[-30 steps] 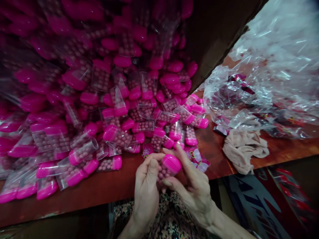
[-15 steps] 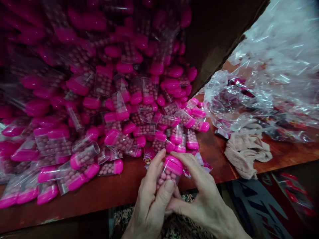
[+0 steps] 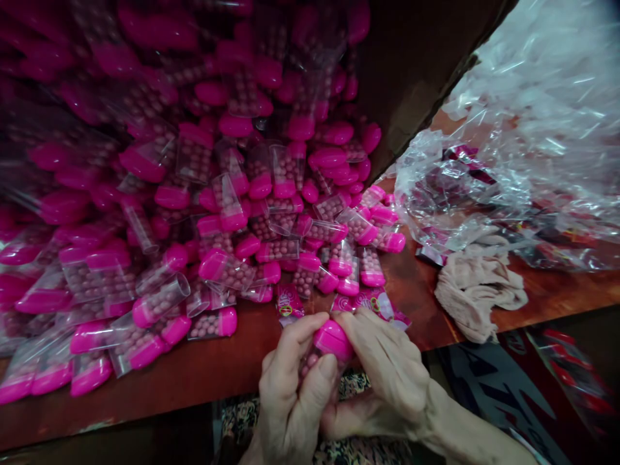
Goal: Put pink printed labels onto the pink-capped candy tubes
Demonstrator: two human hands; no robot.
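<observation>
Clear container (image 3: 310,363) with glossy pink cap (image 3: 333,340), beads inside, at near edge of red-brown desk (image 3: 203,371); left hand (image 3: 293,394) grip closed round body, right hand (image 3: 392,378) grip closed on cap end; beyond, heaped similar containers (image 3: 227,268), shiny sachets (image 3: 289,302); rightward, crumpled beige cloth (image 3: 477,294), wrinkled clear plastic (image 3: 547,129)

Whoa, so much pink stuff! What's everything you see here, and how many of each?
Held container: one, pink cap, pink balls, between both hands
Other containers: too many to count, clear with pink caps, piled left and centre
Printed packets: at least two, pink, beyond the hands
Table: one, reddish-brown, under the pile
Dark panel: one, brownish, behind the pile's right side
Clear plastic: a heap, uncounted, right
Cloth: one, beige, right table edge
Left hand: one, bare, bottom centre
Right hand: one, bare, beside it
</observation>
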